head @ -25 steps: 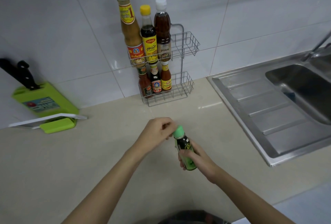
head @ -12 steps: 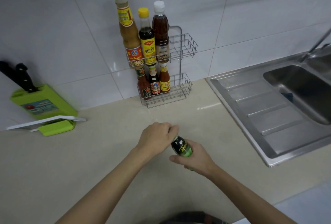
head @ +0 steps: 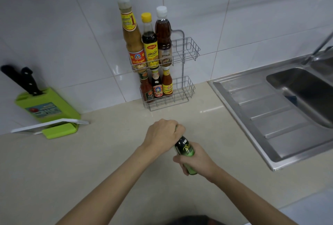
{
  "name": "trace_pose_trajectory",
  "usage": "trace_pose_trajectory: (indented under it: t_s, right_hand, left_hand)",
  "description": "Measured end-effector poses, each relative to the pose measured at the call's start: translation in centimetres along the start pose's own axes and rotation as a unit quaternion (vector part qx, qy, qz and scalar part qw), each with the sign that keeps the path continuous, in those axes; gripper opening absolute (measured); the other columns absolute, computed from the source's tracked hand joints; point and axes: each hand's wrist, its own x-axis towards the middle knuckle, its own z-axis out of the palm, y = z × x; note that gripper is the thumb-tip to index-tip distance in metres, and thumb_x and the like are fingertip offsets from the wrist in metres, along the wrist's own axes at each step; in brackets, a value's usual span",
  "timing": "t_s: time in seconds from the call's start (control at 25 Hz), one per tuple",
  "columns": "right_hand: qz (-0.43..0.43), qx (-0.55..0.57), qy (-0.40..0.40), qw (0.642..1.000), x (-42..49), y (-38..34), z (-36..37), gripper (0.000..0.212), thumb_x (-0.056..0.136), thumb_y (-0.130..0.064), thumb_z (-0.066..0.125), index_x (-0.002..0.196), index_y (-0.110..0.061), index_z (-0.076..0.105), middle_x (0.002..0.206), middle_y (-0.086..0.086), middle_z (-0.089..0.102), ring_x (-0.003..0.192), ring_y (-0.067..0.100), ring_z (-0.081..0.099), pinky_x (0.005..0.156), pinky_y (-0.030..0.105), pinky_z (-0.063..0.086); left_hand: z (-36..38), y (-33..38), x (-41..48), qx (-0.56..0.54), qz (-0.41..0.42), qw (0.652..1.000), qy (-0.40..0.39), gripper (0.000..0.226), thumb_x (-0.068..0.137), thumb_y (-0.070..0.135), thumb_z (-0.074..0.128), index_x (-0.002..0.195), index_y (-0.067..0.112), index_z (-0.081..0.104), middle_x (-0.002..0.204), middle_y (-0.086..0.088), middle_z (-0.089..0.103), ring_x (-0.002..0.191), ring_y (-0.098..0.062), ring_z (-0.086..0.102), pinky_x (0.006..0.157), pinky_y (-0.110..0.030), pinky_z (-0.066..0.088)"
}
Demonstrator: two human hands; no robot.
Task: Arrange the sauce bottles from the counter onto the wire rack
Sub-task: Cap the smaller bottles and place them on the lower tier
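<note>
Below the frame's centre, a green bottle (head: 185, 150) is gripped by right-hand fingers (head: 180, 160) while left-hand fingers (head: 178, 130) are closed over its cap, and placement on the wire rack's (head: 189, 52) free right side is judged next.

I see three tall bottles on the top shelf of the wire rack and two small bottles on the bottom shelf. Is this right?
Not quite. In the head view the bottom shelf of the wire rack holds three small bottles, not two. The top shelf does hold three tall bottles.
</note>
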Motion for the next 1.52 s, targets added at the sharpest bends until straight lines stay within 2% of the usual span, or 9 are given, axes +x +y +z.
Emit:
trace_pose_trajectory:
  t_s: [0.16, 0.28, 0.48, 0.72, 0.8, 0.96, 1.2, 1.36, 1.52]
  right_hand:
    - [-0.04, -0.256, 0.182, 0.948, 0.3, 0.9, 0.8, 0.027, 0.064, -0.032, 0.067, 0.075, -0.013, 0.052, 0.064, 0.005, 0.063, 0.061, 0.025, 0.059, 0.055, 0.037, 0.045]
    - [-0.039, -0.246, 0.199, 0.948, 0.3, 0.7, 1.0, 0.024, 0.062, -0.029, 0.066, 0.071, -0.013, 0.05, 0.062, 0.005, 0.061, 0.061, 0.024, 0.057, 0.051, 0.033, 0.039]
    - [-0.036, -0.23, 0.15, 0.961, 0.3, 0.3, 0.8, 0.026, 0.057, -0.027, 0.066, 0.072, -0.01, 0.054, 0.064, 0.009, 0.064, 0.054, 0.023, 0.053, 0.05, 0.032, 0.04]
    - [0.016, -0.117, 0.03, 0.993, 0.5, 0.5, 0.4, 0.016, 0.059, -0.014, 0.065, 0.067, -0.012, 0.051, 0.05, 0.003, 0.056, 0.041, 0.021, 0.055, 0.047, 0.03, 0.042]
    - [0.021, -0.123, 0.043, 0.991, 0.5, 0.8, 0.8, 0.016, 0.059, -0.017, 0.064, 0.067, -0.015, 0.051, 0.053, 0.005, 0.058, 0.044, 0.022, 0.057, 0.049, 0.031, 0.043]
    - [-0.032, -0.265, 0.188, 0.945, 0.7, 1.6, 2.0, 0.021, 0.062, -0.029, 0.062, 0.074, -0.014, 0.051, 0.063, 0.004, 0.062, 0.06, 0.024, 0.058, 0.052, 0.033, 0.041]
    - [-0.007, -0.139, 0.079, 0.987, 0.7, 0.3, 0.7, 0.028, 0.064, -0.03, 0.069, 0.083, -0.015, 0.056, 0.065, 0.006, 0.063, 0.055, 0.023, 0.063, 0.049, 0.033, 0.049]
    - [-0.018, 0.008, -0.011, 1.0, 1.3, 0.4, -0.1, 0.013, 0.089, -0.023, 0.058, 0.102, -0.021, 0.055, 0.092, -0.001, 0.062, 0.088, 0.013, 0.06, 0.082, 0.036, 0.051]
    - [-0.058, 0.002, 0.027, 0.998, 3.5, 0.2, -2.1, 0.027, 0.087, -0.023, 0.067, 0.112, -0.017, 0.059, 0.102, 0.009, 0.072, 0.099, 0.027, 0.067, 0.089, 0.041, 0.052]
  left_hand:
    - [1.0, -0.2, 0.2, 0.008, -0.055, 0.998, -0.02, 0.043, 0.093, 0.037, 0.036, 0.058, 0.015, 0.047, 0.063, -0.004, 0.055, 0.063, -0.026, 0.053, 0.051, -0.03, 0.033]
    - [1.7, -0.1, -0.1, -0.023, -0.037, 0.999, 0.026, 0.04, 0.091, 0.03, 0.038, 0.056, 0.013, 0.047, 0.055, -0.001, 0.051, 0.056, -0.022, 0.05, 0.047, -0.03, 0.03]
    - [1.8, -1.1, -0.6, -0.064, -0.024, 0.997, 0.044, 0.04, 0.086, 0.026, 0.04, 0.048, 0.017, 0.034, 0.046, 0.001, 0.039, 0.049, -0.019, 0.038, 0.046, -0.03, 0.024]
    - [2.2, -1.9, -1.1, -0.103, -0.03, 0.994, 0.038, 0.033, 0.077, 0.032, 0.033, 0.05, 0.014, 0.037, 0.047, -0.001, 0.038, 0.053, -0.021, 0.038, 0.052, -0.032, 0.029]
    - [2.3, -2.0, -1.0, -0.104, -0.047, 0.993, 0.015, 0.037, 0.082, 0.033, 0.036, 0.05, 0.015, 0.035, 0.048, -0.001, 0.037, 0.054, -0.022, 0.038, 0.051, -0.032, 0.028]
    - [1.9, -1.4, 0.1, -0.073, -0.091, 0.993, -0.023, 0.042, 0.09, 0.033, 0.039, 0.052, 0.015, 0.038, 0.052, 0.001, 0.042, 0.052, -0.018, 0.04, 0.047, -0.029, 0.027]
    - [1.6, -2.3, 0.6, -0.112, -0.027, 0.993, -0.012, 0.04, 0.086, 0.03, 0.04, 0.05, 0.015, 0.038, 0.049, 0.001, 0.04, 0.052, -0.018, 0.04, 0.048, -0.031, 0.026]
    - [0.2, -2.8, 2.7, -0.215, -0.042, 0.976, 0.008, 0.039, 0.087, 0.039, 0.059, 0.063, 0.008, 0.056, 0.057, 0.004, 0.048, 0.057, -0.013, 0.045, 0.055, -0.029, 0.032]
    - [-1.5, -3.4, 4.3, -0.358, -0.046, 0.929, -0.075, 0.032, 0.088, 0.04, 0.066, 0.091, 0.008, 0.068, 0.064, 0.002, 0.052, 0.053, -0.009, 0.047, 0.054, -0.027, 0.037]
